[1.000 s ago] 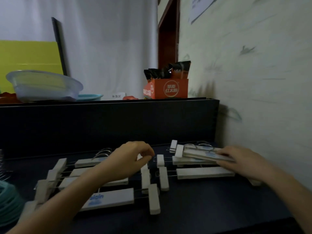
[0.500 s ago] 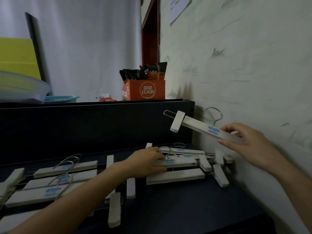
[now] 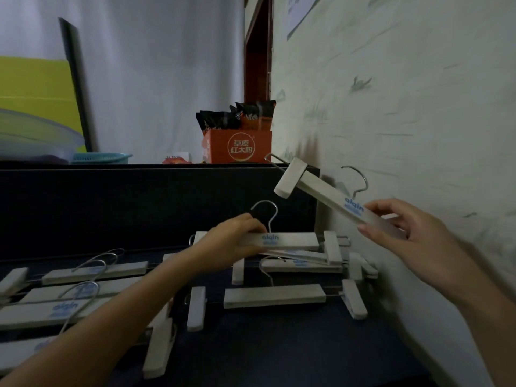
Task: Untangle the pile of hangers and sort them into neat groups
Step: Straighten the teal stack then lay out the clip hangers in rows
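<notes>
Observed: within the last half second the left grip has clasped a second hanger and tipped its hook upright above the tangled pile. The right grip still grasps the first hanger, held aloft. Judgement: separation is advancing, grouping unfinished. The first hanger runs toward 10 o'clock from the right grip. The second runs toward 3 o'clock from the left grip.

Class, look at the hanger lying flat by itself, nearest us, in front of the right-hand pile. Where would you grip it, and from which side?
Take the flat hanger by the middle of its wooden bar, coming from above, thumb on the near edge. The bar lies level and uncovered; its end clips jut toward us and would likely swing.
</notes>
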The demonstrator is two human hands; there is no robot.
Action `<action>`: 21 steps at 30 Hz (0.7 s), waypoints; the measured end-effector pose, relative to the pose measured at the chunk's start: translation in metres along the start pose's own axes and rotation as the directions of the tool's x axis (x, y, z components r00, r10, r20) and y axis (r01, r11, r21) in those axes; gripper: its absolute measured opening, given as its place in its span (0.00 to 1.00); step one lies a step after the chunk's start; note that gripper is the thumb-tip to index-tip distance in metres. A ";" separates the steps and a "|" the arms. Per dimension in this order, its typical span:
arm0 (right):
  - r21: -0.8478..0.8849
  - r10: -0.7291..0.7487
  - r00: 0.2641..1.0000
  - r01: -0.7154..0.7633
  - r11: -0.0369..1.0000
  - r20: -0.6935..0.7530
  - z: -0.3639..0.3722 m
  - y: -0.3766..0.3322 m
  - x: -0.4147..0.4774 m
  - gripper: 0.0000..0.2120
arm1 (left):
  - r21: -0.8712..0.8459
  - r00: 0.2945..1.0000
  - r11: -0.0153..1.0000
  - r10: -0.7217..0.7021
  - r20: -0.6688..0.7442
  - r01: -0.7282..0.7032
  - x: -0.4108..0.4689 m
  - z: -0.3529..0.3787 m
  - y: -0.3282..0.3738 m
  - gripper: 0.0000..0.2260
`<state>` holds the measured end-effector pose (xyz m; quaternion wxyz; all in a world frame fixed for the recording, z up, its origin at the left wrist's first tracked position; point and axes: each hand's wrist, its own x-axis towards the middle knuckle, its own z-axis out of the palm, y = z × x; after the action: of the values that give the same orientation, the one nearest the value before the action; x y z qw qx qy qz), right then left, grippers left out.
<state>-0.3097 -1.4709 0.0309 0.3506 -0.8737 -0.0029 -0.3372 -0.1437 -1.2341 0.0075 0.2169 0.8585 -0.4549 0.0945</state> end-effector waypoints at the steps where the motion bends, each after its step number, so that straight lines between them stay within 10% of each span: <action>1: 0.009 -0.012 1.000 0.012 1.000 0.017 0.001 -0.003 -0.001 0.09 | -0.012 0.999 1.000 -0.009 -0.032 0.009 -0.003 -0.007 -0.001 0.14; 11: 0.048 -0.272 0.899 0.273 0.961 0.343 0.057 -0.078 -0.036 0.18 | -0.071 0.920 0.979 -0.202 -0.335 0.189 -0.097 -0.101 -0.040 0.12; 21: 0.110 -0.425 0.657 0.465 0.879 0.623 0.197 -0.168 -0.091 0.14 | -0.021 0.890 0.950 -0.301 -0.342 0.313 -0.212 -0.160 -0.066 0.12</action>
<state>-0.3048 -1.2025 -0.0240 0.2099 -0.9171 -0.3237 -0.1003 -0.2038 -0.9714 0.0546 0.2895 0.8937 -0.2674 0.2143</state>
